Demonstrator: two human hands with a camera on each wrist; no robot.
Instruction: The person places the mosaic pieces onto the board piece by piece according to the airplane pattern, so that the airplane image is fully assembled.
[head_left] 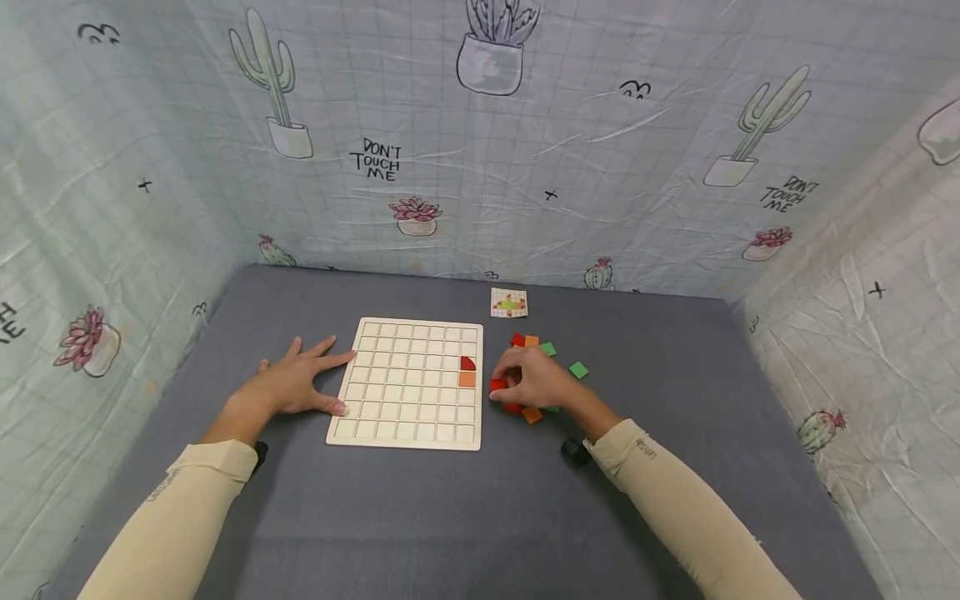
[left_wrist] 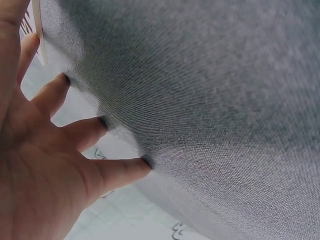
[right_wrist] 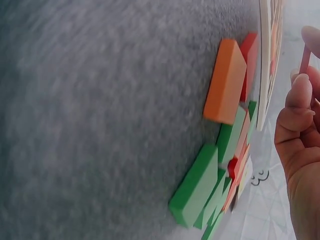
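A pale wooden grid board point(head_left: 405, 392) lies flat on the table. In its right column sit a red quarter-round tile point(head_left: 467, 363) and, just below it, an orange square tile point(head_left: 467, 379). My left hand point(head_left: 296, 383) rests at the board's left edge with fingers spread, thumb and index touching the rim. Right of the board, my right hand point(head_left: 536, 379) pinches a red tile point(head_left: 498, 385) between thumb and fingers; in the right wrist view it is seen edge-on, raised off the table. Below that hand lie loose tiles, partly hidden: an orange one point(right_wrist: 226, 82) and a green one point(right_wrist: 196, 185) among them.
A small pattern card point(head_left: 509, 303) with a coloured design lies behind the tiles. One green tile point(head_left: 578, 370) sits apart, to the right. Grey cloth point(head_left: 390, 517) covers the table, and a printed curtain point(head_left: 420, 108) hangs around the back and sides.
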